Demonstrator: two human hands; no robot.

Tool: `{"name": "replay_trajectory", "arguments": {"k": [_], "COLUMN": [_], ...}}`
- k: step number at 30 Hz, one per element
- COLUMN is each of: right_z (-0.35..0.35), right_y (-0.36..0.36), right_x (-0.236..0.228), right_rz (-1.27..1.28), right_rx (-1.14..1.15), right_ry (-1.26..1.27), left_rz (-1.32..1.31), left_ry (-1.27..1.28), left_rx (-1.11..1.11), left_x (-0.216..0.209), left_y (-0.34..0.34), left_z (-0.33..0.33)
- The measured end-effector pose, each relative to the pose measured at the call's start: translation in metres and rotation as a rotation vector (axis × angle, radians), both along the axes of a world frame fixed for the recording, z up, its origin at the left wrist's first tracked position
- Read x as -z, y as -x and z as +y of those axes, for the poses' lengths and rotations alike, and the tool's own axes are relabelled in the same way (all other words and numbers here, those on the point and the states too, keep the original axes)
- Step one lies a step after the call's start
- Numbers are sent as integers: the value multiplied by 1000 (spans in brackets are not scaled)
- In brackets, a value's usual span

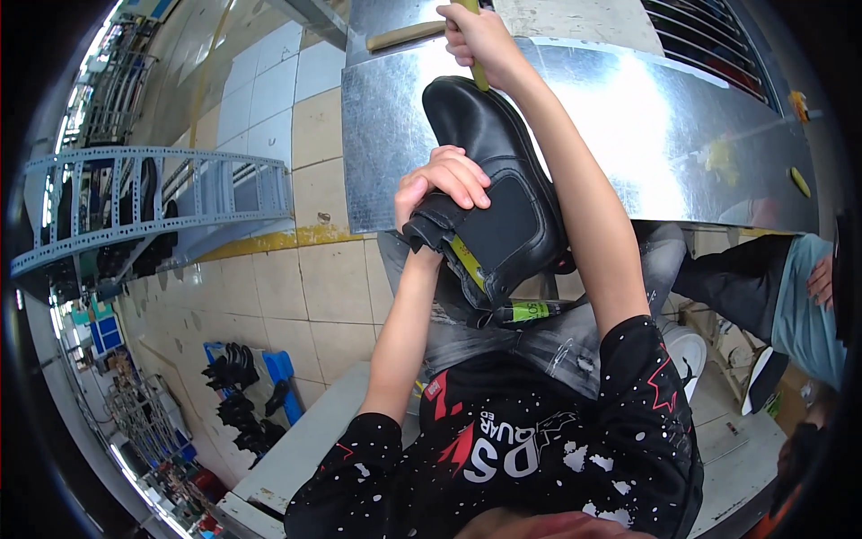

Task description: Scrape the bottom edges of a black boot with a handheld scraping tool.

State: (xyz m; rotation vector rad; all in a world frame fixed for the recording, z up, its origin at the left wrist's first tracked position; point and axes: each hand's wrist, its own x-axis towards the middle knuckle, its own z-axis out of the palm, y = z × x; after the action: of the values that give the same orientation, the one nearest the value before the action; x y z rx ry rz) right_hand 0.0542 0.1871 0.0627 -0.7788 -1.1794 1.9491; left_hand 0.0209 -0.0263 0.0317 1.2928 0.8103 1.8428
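Observation:
A black Chelsea boot (476, 135) with an elastic side panel is held above my lap, its toe pointing away from me over the metal table. My left hand (449, 180) is closed around the boot's shaft, thumb side hidden in part. Yellow lining shows at the boot's opening. At the toe, my right hand (485, 45) grips a flat yellow-green stick (479, 75), whose lower end meets the toe's edge near the sole. Its upper end runs out at the top of the picture.
Beyond the boot spreads a shiny metal table (602, 117) with a wooden stick (409, 36) at its far left. A small yellow-green piece (800, 182) lies on its right. Left stands a metal rack (162, 162); lower left, a blue crate (278, 377). Another person's sleeve (804, 305) shows right.

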Motion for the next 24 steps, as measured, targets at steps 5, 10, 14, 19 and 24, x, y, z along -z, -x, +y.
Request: {"name": "replay_trajectory", "arguments": {"k": [5, 10, 14, 19, 24], "right_z": [-33, -82, -114, -143, -125], "right_y": [-65, -120, -157, -187, -208], "right_x": [-1, 10, 8, 17, 36], "right_rz": [89, 233, 316, 167, 405], "right_rx": [-28, 151, 164, 271, 370], "right_ry": [26, 143, 212, 109, 296], "left_rz": [33, 30, -50, -105, 90], "left_ry": [-6, -18, -28, 165, 350], "left_rx": [-9, 19, 20, -284, -798], "left_x": [-1, -3, -4, -21, -33], "left_y": [-1, -5, -6, -45, -82], "left_z": [2, 14, 9, 12, 5]}}
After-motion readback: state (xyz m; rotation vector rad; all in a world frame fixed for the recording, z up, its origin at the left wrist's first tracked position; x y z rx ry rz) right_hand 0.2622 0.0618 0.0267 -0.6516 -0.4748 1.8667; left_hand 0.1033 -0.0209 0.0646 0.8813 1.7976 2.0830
